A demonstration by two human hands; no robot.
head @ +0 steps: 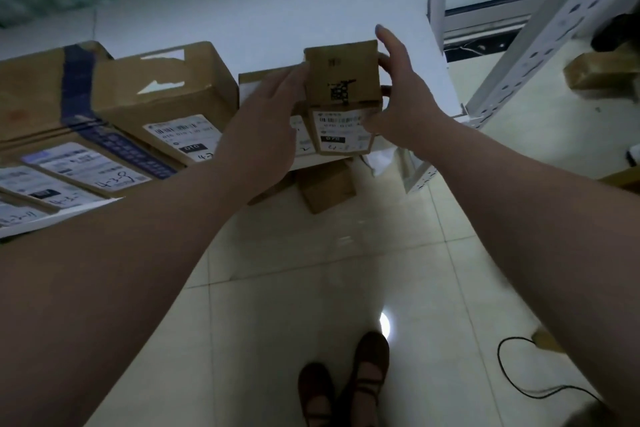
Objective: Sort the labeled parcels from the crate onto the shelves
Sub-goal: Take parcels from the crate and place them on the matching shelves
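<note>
- Clamping the small parcel point(341, 80) from both sides, the person is seating it at the front right corner of the white shelf point(311, 10).
- The right hand point(398, 97) is wrapping the parcel's right side, thumb at the lower front corner and forefinger lifted free; this looks like the hand doing the holding.
- The left hand point(263, 128) is pressing straight fingers flat against the parcel's left face, probably squaring it rather than carrying it.
- The parcel is sitting between the two palms, upright, with its label point(341, 130) facing the front edge, presumably so that the handwritten code reads from the aisle.
- Its left side is standing just beside a neighbouring parcel point(263, 78), mostly hidden behind the left hand; whether they are touching is unclear.
- Further left along the front edge, a larger box point(162, 87) and a blue-taped box point(41, 87) are showing their labels forward too, suggesting a row being filled.
- Below the corner, a plain box point(327, 189) is lying on the tiled floor point(311, 288); a perforated upright point(540, 31) is rising to the right.
</note>
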